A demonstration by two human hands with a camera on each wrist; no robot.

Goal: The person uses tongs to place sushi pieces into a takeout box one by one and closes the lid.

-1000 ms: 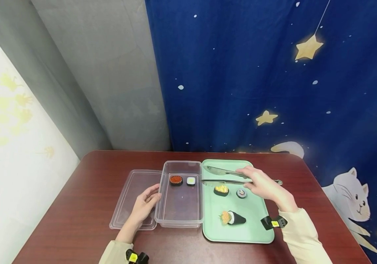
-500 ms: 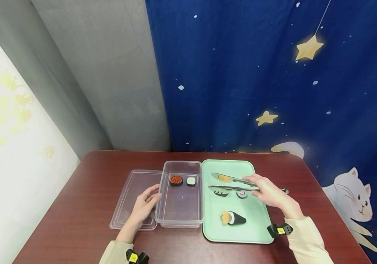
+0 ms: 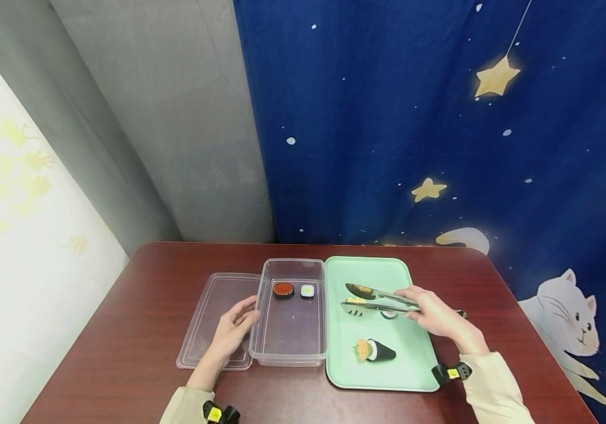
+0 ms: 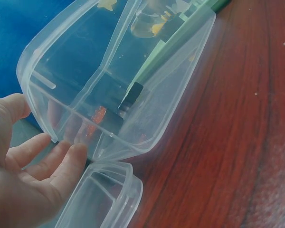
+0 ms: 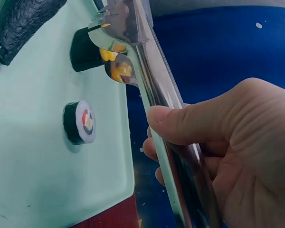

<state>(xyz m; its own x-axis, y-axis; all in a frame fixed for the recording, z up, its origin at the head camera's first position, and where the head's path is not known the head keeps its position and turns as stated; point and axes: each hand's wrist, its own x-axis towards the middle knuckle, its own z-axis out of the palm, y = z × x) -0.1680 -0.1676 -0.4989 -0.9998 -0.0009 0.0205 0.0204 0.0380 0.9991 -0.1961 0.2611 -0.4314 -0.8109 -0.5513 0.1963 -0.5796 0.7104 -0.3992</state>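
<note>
My right hand [image 3: 435, 312] grips metal tongs [image 5: 154, 80], thumb on one arm and fingers on the other. The tong tips are spread around a corn-topped sushi piece [image 5: 85, 50] on the green tray [image 3: 414, 365]; whether they touch it I cannot tell. Beside it on the tray lies a round sushi roll [image 5: 80, 122], partly covered by the tongs in the head view. My left hand [image 3: 234, 330] rests its fingertips against the left wall of a clear plastic container [image 3: 289, 353]. Inside are a red roe sushi piece [image 3: 284, 290] and a small white sushi piece [image 3: 307, 291].
A cone hand roll [image 3: 377, 350] lies on the tray's near part. The clear lid [image 3: 196, 347] lies left of the container, beneath my left hand. Behind the dark red table [image 3: 122, 330] hangs a blue curtain [image 3: 387, 118] with stars.
The tongs have moved toward me and slightly right, from the tray's far part to the corn-topped sushi, and their tips have drawn closer together. My left hand has stayed still.
</note>
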